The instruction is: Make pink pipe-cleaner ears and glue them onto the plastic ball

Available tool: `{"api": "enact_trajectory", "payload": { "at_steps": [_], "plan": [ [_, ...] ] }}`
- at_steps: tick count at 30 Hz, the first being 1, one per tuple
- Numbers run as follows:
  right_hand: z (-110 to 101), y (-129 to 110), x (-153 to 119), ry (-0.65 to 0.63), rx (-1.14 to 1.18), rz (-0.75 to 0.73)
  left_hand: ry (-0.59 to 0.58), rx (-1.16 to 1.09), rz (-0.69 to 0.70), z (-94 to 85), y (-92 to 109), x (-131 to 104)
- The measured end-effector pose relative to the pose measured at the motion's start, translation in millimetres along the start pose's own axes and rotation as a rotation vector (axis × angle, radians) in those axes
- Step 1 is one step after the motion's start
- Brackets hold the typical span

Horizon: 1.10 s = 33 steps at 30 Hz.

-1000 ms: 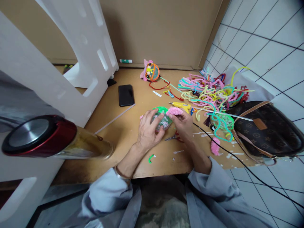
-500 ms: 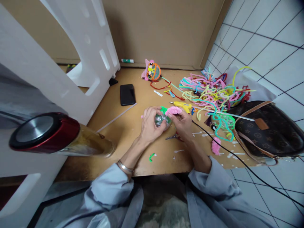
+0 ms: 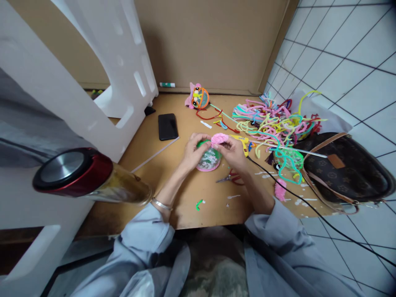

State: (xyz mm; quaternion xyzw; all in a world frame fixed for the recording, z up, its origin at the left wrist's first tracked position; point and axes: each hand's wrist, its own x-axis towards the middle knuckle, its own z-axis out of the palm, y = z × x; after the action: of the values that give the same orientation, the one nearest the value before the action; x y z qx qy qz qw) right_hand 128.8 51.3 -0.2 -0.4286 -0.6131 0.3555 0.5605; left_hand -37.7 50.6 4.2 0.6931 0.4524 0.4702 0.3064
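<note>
In the middle of the table is a clear round ball (image 3: pixel 209 160) with green on top and a pink rim at its lower edge. My left hand (image 3: pixel 194 152) grips its left side, fingers and thumb closed on it. My right hand (image 3: pixel 232 152) pinches a fuzzy pink piece of pipe cleaner (image 3: pixel 219 139) against the ball's top right. The fingertips of both hands nearly meet there, and the exact contact is partly hidden. Red-handled scissors (image 3: pixel 231 177) lie just below my right hand. A yellow glue gun (image 3: pixel 243 141) rests behind it.
Bundled pipe cleaners (image 3: pixel 269 119) and a brown handbag (image 3: pixel 346 169) fill the right side. A black cable (image 3: pixel 278 186) crosses there. At the left stand a tall red-topped bottle (image 3: pixel 93 175) and a black phone (image 3: pixel 167 126). A decorated ball (image 3: pixel 200 97) sits at the back.
The ball has been turned, so more of its clear side and the pink rim show. Both hands shifted slightly left with the pink piece, and the scissors came into fuller view.
</note>
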Motion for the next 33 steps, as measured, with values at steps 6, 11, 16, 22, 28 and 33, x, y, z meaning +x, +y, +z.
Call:
{"api": "enact_trajectory", "payload": {
  "at_steps": [6, 11, 16, 22, 28, 33],
  "plan": [
    [2.8, -3.0, 6.9, -0.055, 0.010, -0.019, 0.059, -0.056, 0.059, 0.5, -5.5, -1.3],
    [7.0, -2.0, 9.1, -0.101, -0.025, -0.067, 0.107, -0.052, 0.079, -3.7, -5.8, -1.7],
    [9.1, -1.7, 6.2, -0.098, -0.133, -0.141, 0.130, -0.122, 0.125, -6.9, 0.1, -3.7],
    [6.8, -4.7, 3.1, -0.141, -0.157, -0.142, 0.151, -0.217, 0.100, -5.9, 2.2, -3.8],
    [9.0, -4.0, 1.3, -0.124, -0.143, -0.129, 0.174, -0.281, 0.068, -3.2, -1.3, -4.2],
    [-16.3, -6.2, 5.6, -0.025, -0.280, -0.061, 0.213, -0.281, 0.036, -4.0, -6.4, -4.6]
  ]
}}
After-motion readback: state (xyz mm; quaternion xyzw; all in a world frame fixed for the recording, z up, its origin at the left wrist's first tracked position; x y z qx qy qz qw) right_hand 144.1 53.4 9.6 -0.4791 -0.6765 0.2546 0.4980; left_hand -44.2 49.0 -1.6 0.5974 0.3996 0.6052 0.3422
